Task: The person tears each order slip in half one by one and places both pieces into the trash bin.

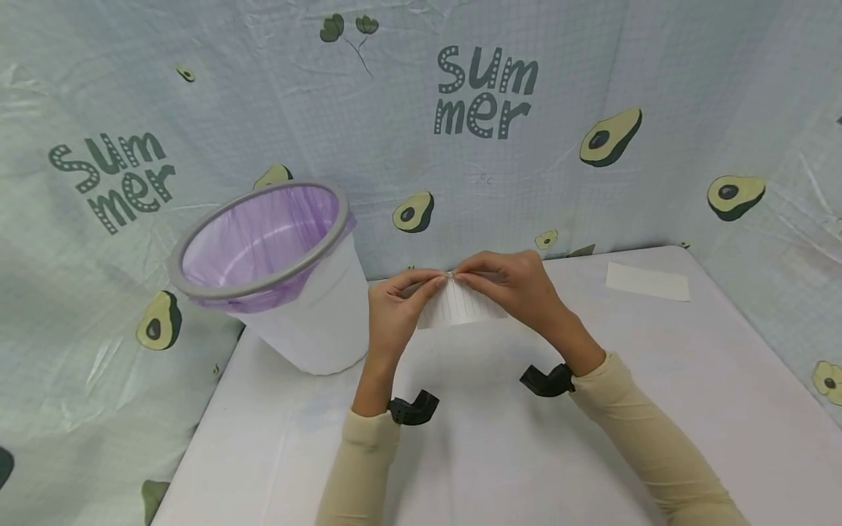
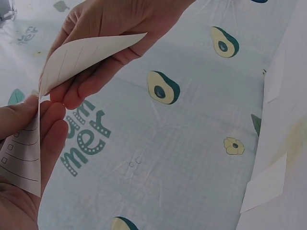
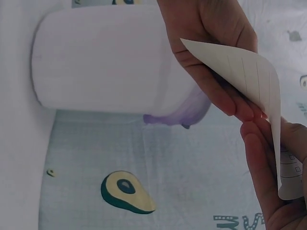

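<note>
A small sheet of ruled paper (image 1: 458, 307) is held up over the table, its top edge pinched by both hands. The left hand (image 1: 397, 314) grips it between thumb and fingers, and the right hand (image 1: 522, 287) does the same just beside it, fingertips meeting. In the left wrist view, the paper (image 2: 72, 60) bends outward at both sides of the pinch; lines and small checkbox squares are printed on it. The right wrist view shows the same curled paper (image 3: 249, 72), with the left hand (image 3: 211, 28) behind it.
To the left stands a white bin (image 1: 316, 314) with a grey rim and a purple liner (image 1: 263, 234). Another white slip of paper (image 1: 647, 283) lies at the table's back right. A cloth printed with avocados hangs behind the white table (image 1: 487, 453).
</note>
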Tool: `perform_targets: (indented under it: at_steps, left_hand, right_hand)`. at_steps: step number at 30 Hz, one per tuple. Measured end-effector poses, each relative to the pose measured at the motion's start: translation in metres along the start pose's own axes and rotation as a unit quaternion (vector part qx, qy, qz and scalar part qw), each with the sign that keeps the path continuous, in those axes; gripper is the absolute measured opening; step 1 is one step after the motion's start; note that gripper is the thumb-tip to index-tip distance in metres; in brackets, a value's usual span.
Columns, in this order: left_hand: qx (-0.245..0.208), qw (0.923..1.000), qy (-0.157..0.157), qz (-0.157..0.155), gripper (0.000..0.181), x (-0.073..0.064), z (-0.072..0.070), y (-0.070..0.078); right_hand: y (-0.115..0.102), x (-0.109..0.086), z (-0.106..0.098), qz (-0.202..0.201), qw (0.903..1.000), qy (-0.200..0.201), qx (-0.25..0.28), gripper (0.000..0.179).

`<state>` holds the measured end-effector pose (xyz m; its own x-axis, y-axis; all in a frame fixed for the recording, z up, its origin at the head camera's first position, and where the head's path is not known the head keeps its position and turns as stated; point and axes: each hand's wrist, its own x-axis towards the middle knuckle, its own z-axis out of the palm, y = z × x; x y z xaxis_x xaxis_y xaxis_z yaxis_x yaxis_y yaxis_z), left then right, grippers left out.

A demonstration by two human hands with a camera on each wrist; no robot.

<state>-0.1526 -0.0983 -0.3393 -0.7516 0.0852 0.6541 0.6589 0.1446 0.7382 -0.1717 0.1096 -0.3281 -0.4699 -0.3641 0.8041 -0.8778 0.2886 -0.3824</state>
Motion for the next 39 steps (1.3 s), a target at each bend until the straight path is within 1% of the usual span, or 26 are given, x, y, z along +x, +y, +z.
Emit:
perform_targets:
  at_steps: [3,7,12,15,17,20,24,27,31,35,39]
  left_hand:
    - [-0.005,1.0000,-0.005,0.002,0.012,0.003,-0.001,0.002]
    - [0.000,0.9999,-0.012,0.009,0.010,0.006,-0.006,0.006]
    - [0.036,0.9988,-0.027,0.022,0.009,0.010,-0.015,0.013]
    - [0.057,0.9975,-0.035,0.025,0.009,0.014,-0.021,0.019]
    - [0.071,0.9965,-0.037,0.024,0.009,0.015,-0.025,0.022]
    - [0.088,0.9953,-0.036,0.017,0.009,0.017,-0.030,0.025]
    - [0.106,0.9937,-0.036,0.011,0.009,0.017,-0.036,0.027]
    - [0.121,0.9918,-0.037,0.013,0.010,0.018,-0.042,0.029]
    - [0.135,0.9900,-0.036,0.016,0.011,0.021,-0.048,0.031]
    - [0.149,0.9880,-0.036,0.019,0.011,0.026,-0.053,0.034]
    - [0.167,0.9845,-0.042,0.029,0.011,0.031,-0.058,0.038]
  right_hand:
    - [0.000,0.003,-0.001,0.000,0.9999,-0.002,0.010,0.015]
    - [-0.001,0.005,-0.001,0.015,0.9993,-0.017,0.030,0.013]
    - [-0.003,0.010,-0.001,0.036,0.9971,-0.035,0.057,0.013]
    - [-0.005,0.014,0.000,0.046,0.9964,-0.038,0.060,0.014]
    - [-0.007,0.016,-0.001,0.060,0.9959,-0.036,0.057,0.013]
    - [-0.009,0.019,-0.001,0.092,0.9942,-0.035,0.044,0.012]
    - [-0.011,0.023,-0.002,0.124,0.9902,-0.046,0.045,0.009]
    - [-0.013,0.026,0.000,0.125,0.9897,-0.053,0.046,0.009]
    - [-0.012,0.032,0.004,0.113,0.9915,-0.048,0.041,0.008]
    - [-0.011,0.037,0.006,0.109,0.9913,-0.049,0.054,0.008]
    - [-0.013,0.041,0.006,0.113,0.9904,-0.048,0.063,0.009]
